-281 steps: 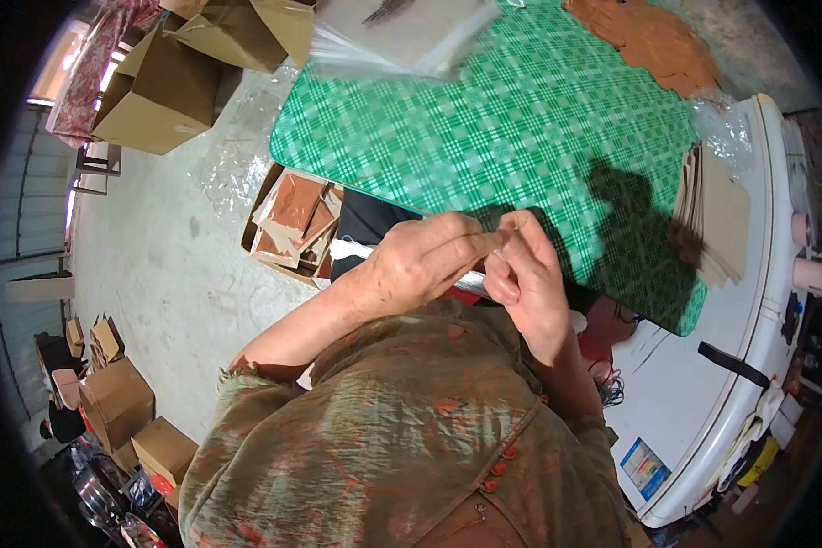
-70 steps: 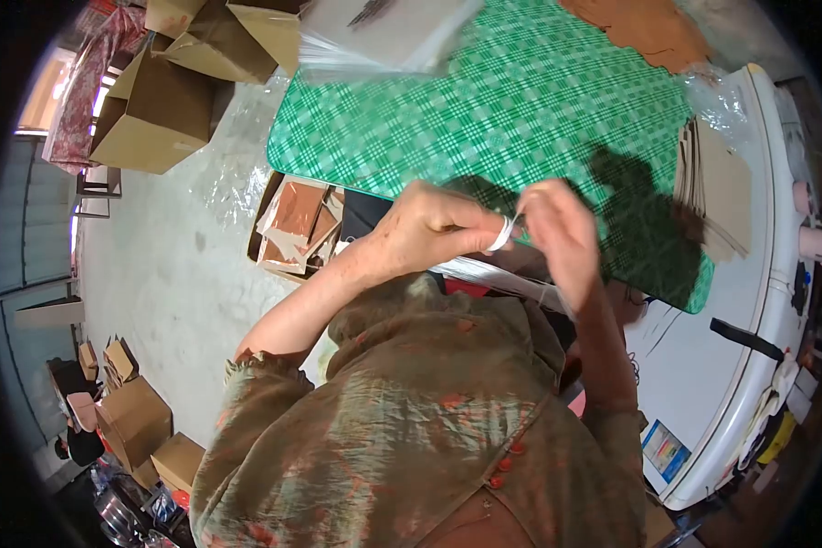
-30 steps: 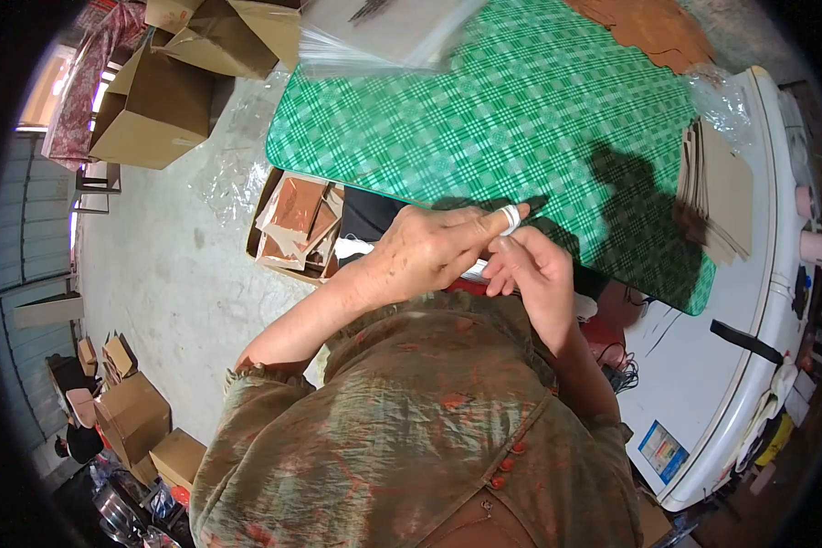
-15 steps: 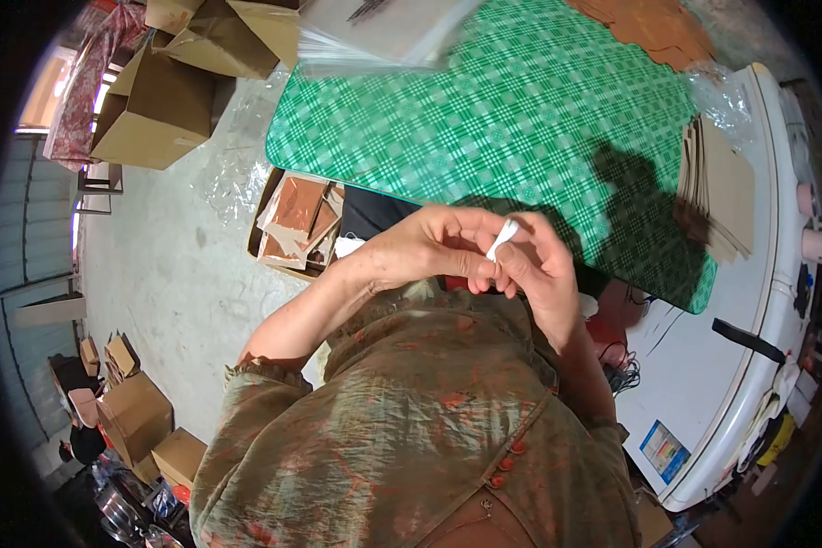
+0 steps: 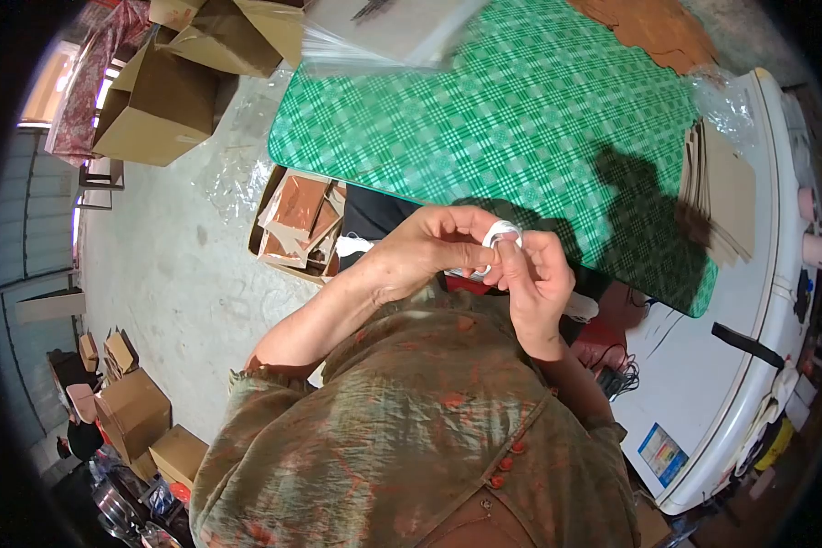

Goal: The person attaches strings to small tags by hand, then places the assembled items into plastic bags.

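In front of my chest, both hands work on a white loop (image 5: 503, 226) that looks like soft cord or narrow band; its exact kind does not show. My left hand (image 5: 434, 245) is closed, pinching the loop between thumb and fingers. From the other side, my right hand (image 5: 541, 276) grips it too, with a finger or thumb tip through the ring. Fingers hide part of the loop. Below my left wrist, a bit of white material (image 5: 352, 245) shows beside the table edge.
A table with a green checked cover (image 5: 447, 137) lies ahead, bearing a stack of clear plastic sheets (image 5: 374, 41). Brown card pieces (image 5: 721, 183) rest at its right, near a white appliance (image 5: 703, 384). Left are a box of brown scraps (image 5: 297, 219) and open cartons (image 5: 160, 114).
The white piece, bunched and narrow before, is now opened into a ring at my fingertips. My right hand has turned, its thumb and fingers pointing up into the loop.
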Available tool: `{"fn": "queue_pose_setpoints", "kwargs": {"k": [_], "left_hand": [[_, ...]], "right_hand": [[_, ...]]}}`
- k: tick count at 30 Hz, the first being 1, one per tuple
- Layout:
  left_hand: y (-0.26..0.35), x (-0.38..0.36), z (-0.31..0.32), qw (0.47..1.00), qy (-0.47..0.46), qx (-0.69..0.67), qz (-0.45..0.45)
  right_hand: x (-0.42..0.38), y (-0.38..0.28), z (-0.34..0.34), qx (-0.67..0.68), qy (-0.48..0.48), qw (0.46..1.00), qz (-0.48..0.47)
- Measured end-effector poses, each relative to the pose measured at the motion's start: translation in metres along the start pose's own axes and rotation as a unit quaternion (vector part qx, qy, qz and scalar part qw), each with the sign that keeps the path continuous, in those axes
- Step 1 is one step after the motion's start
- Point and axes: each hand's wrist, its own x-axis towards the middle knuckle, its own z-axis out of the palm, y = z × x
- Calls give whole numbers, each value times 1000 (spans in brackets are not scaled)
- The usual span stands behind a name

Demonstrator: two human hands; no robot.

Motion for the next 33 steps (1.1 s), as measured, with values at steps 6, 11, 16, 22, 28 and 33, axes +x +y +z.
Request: {"fn": "queue_pose_setpoints", "kwargs": {"k": [6,11,16,22,28,33], "left_hand": [[-8,3,-7,993,97,-18,61],[-4,-2,3,777,171,526,300],[6,-5,3,618,34,659,428],[20,-8,-2,530,-14,731,429],[24,-3,-8,535,-23,748,392],[26,3,-12,594,-66,712,369]], "right_hand": [[-2,-3,7,29,14,999,0],[17,-15,-3,251,-13,944,214],[26,-22,-10,216,-25,936,275],[34,-25,-13,47,-68,969,232],[30,-27,-14,-111,-107,978,138],[23,-31,-18,-75,-101,977,170]]}}
